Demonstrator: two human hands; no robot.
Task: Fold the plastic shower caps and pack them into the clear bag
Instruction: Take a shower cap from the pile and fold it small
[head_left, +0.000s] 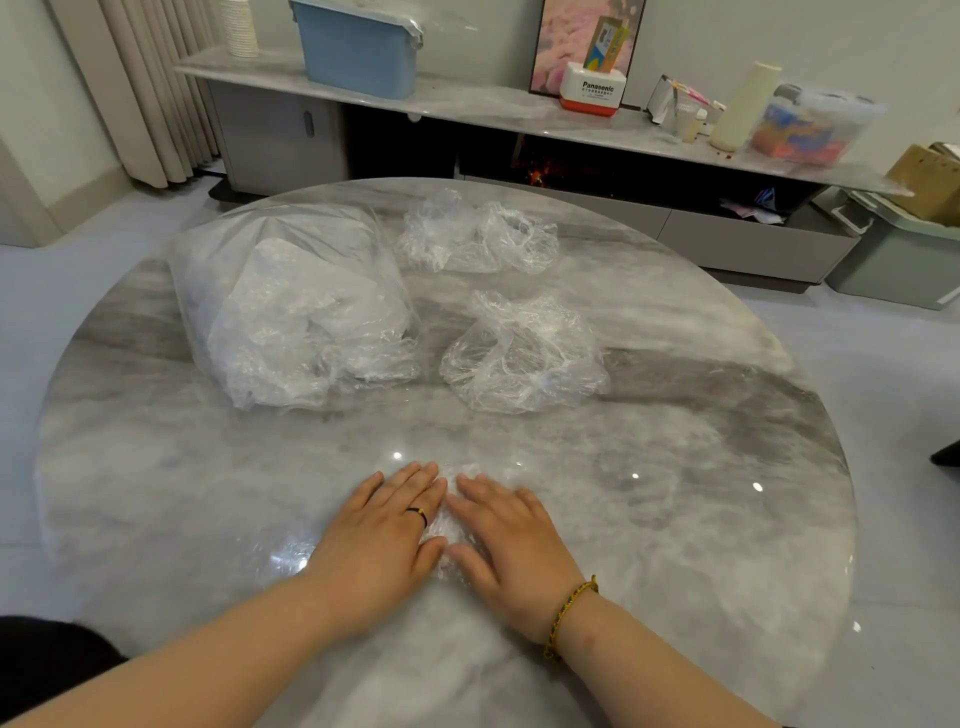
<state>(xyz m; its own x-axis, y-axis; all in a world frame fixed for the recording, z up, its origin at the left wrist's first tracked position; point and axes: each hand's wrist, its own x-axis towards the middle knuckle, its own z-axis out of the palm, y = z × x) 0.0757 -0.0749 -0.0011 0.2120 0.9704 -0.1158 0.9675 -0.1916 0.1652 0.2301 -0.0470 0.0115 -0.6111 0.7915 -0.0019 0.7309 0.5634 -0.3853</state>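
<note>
Plastic shower cap (442, 526) flattened beneath both hands | left hand (384, 538): fingers straight, pressing | right hand (511, 540): fingers straight, pressing

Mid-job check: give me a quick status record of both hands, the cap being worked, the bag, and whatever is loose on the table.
left hand: flat, fingers straight, pressing the cap
right hand: flat beside it, pressing the same cap
cap in work: small flattened wad under both hands, mostly hidden
clear bag: lying beyond the hands to the left, with crumpled plastic inside
near heap: unfolded plastic right of the bag, count unclear
far heap: unfolded plastic behind it
table: round, marble-patterned
</note>
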